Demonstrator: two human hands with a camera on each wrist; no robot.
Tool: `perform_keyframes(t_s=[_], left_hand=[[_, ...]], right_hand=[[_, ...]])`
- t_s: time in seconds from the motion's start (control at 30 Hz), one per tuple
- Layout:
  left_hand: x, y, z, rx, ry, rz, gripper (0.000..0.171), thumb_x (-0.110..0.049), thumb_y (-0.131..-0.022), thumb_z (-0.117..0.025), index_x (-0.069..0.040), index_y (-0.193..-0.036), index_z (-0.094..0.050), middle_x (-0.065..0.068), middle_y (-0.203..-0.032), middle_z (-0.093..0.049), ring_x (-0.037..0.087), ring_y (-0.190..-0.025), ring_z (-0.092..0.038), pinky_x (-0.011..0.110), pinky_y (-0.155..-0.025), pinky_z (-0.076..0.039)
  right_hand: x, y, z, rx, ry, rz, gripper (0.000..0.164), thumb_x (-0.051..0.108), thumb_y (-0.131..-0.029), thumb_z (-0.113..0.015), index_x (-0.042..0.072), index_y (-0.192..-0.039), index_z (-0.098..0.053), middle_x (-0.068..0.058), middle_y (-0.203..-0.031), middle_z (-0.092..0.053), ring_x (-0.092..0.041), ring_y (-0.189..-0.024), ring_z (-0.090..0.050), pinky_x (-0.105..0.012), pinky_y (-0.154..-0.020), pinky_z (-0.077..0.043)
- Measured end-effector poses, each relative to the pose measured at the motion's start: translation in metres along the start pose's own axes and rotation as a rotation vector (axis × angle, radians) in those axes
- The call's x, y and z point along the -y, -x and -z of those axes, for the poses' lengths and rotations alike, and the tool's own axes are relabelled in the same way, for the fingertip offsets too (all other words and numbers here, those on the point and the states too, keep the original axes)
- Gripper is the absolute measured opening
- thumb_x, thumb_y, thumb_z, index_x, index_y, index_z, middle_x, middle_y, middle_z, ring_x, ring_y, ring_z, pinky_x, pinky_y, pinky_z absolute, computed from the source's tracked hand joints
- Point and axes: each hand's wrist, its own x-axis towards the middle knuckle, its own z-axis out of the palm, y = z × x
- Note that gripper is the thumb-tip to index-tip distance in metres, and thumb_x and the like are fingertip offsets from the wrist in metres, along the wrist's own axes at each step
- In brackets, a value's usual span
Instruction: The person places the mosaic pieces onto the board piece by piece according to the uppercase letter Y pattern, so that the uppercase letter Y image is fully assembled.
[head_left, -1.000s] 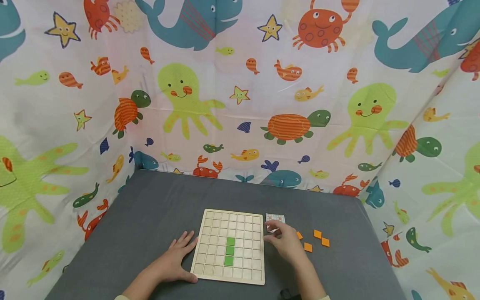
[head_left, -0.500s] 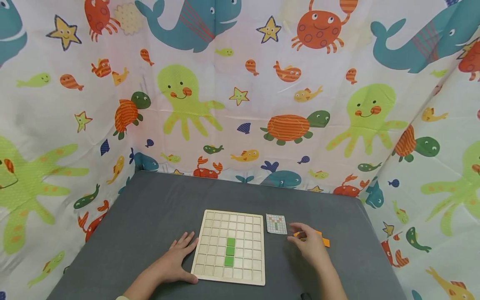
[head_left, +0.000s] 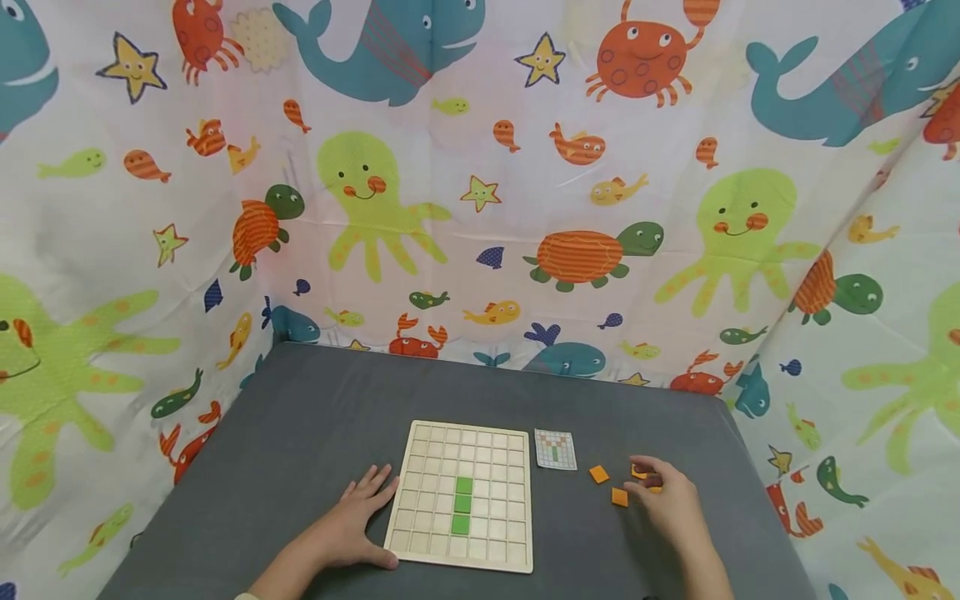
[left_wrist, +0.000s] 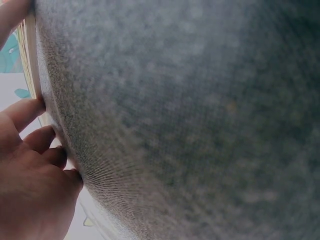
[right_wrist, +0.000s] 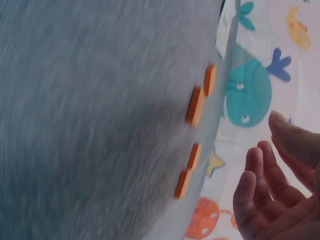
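Note:
A square wooden grid board (head_left: 435, 454) lies on the grey table, three green tiles (head_left: 462, 503) in one column of its cells. My left hand (head_left: 352, 517) is spread along the board's left side, with its thumb at the lower left corner and fingertips at the edge. To the right, my right hand (head_left: 671, 500) hovers over orange square tiles (head_left: 619, 497), partly hiding two of them in the head view. Its fingers and thumb are apart with nothing between them, and the right wrist view has the hand (right_wrist: 275, 190) above several orange tiles (right_wrist: 196, 106).
A small printed card (head_left: 555, 450) with a coloured grid pattern lies between the board and the orange tiles. A curtain (head_left: 487, 250) with sea animals surrounds the grey table (head_left: 337, 400) at the back and sides.
My right hand has moved right, from the board's right edge past the card to the orange tiles, uncovering the card. My left hand has stayed at the board.

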Motion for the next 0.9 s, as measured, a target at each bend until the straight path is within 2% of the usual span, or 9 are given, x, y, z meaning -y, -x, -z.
perform_keyframes(t_s=[0.13, 0.3, 0.47, 0.63, 0.77, 0.9], left_hand=[[0.0, 0.0, 0.0, -0.002, -0.01, -0.003, 0.123, -0.064, -0.063, -0.087, -0.012, -0.16, -0.032, 0.014, -0.169, -0.015, 0.041, -0.156, -0.005, 0.071, -0.119, -0.007], [0.001, 0.0, 0.001, -0.005, -0.02, -0.002, 0.124, -0.065, -0.063, -0.087, -0.012, -0.16, -0.031, 0.015, -0.169, -0.015, 0.041, -0.156, -0.004, 0.071, -0.119, -0.007], [0.001, 0.001, 0.002, 0.003, -0.01, 0.004, 0.124, -0.064, -0.063, -0.087, -0.012, -0.16, -0.031, 0.014, -0.169, -0.014, 0.041, -0.156, -0.004, 0.07, -0.119, -0.007], [0.002, 0.003, 0.003, 0.007, -0.011, 0.01, 0.124, -0.065, -0.063, -0.087, -0.012, -0.16, -0.031, 0.014, -0.169, -0.014, 0.041, -0.156, -0.004, 0.07, -0.119, -0.007], [-0.001, 0.004, 0.005, 0.007, 0.002, -0.001, 0.123, -0.063, -0.064, -0.087, -0.01, -0.16, -0.031, 0.015, -0.169, -0.014, 0.042, -0.156, -0.004, 0.07, -0.119, -0.007], [-0.005, 0.004, 0.005, 0.01, 0.015, -0.006, 0.122, -0.061, -0.064, -0.088, -0.01, -0.16, -0.031, 0.015, -0.169, -0.014, 0.043, -0.156, -0.005, 0.07, -0.119, -0.007]], right_hand=[[-0.016, -0.005, 0.008, -0.004, 0.027, -0.056, 0.045, 0.009, -0.087, -0.079, 0.004, -0.129, -0.066, -0.023, -0.123, -0.066, -0.034, -0.101, -0.067, -0.041, -0.075, -0.061], [-0.035, -0.014, 0.014, 0.004, 0.041, -0.086, 0.047, 0.009, -0.087, -0.079, 0.002, -0.131, -0.064, -0.026, -0.126, -0.064, -0.039, -0.103, -0.067, -0.05, -0.082, -0.06], [-0.046, -0.021, 0.017, 0.045, 0.063, -0.118, 0.048, 0.006, -0.087, -0.078, 0.001, -0.132, -0.062, -0.028, -0.129, -0.061, -0.042, -0.105, -0.066, -0.054, -0.083, -0.058], [-0.055, -0.029, 0.012, 0.094, 0.1, -0.148, 0.051, 0.01, -0.086, -0.08, 0.0, -0.132, -0.062, -0.03, -0.13, -0.059, -0.044, -0.108, -0.063, -0.058, -0.085, -0.054], [-0.061, -0.033, 0.01, 0.127, 0.099, -0.159, 0.05, 0.012, -0.086, -0.08, 0.001, -0.132, -0.063, -0.029, -0.128, -0.06, -0.043, -0.11, -0.062, -0.059, -0.089, -0.051], [-0.063, -0.034, 0.011, 0.124, 0.108, -0.137, 0.043, 0.009, -0.086, -0.08, 0.001, -0.126, -0.068, -0.024, -0.117, -0.066, -0.035, -0.101, -0.064, -0.056, -0.085, -0.052]])
